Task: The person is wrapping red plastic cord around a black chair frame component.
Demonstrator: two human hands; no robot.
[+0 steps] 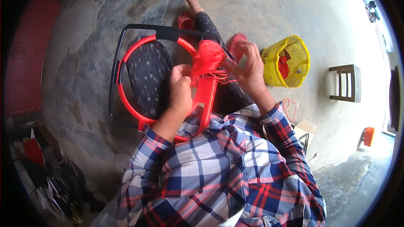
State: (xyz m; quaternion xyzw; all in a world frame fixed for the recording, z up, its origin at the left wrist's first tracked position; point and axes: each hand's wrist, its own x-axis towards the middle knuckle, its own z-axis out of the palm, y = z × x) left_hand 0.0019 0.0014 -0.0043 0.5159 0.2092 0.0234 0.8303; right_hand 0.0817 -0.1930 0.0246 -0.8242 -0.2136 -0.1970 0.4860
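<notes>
Across my lap lies a black metal frame (112, 85) with a round ring (131, 108) wrapped in red cord. A flat band of red cord (207, 94) runs across the ring. Above this band sits a loose bundle of red cord (207, 55), with strands trailing to the right. My left hand (181, 89) is closed at the bundle's left edge, its fingertips against the cord; exactly what they pinch is partly hidden. On the other side, my right hand (249, 70) pinches the strands between thumb and fingers.
A yellow bucket (273, 65) with red cord (284, 68) inside stands at the right. Loose cord (288, 109) lies on the floor near my right arm. Farther right is a small wooden stool (356, 83). Red slippers (237, 46) lie beyond the frame; dark clutter (59, 176) fills the lower left.
</notes>
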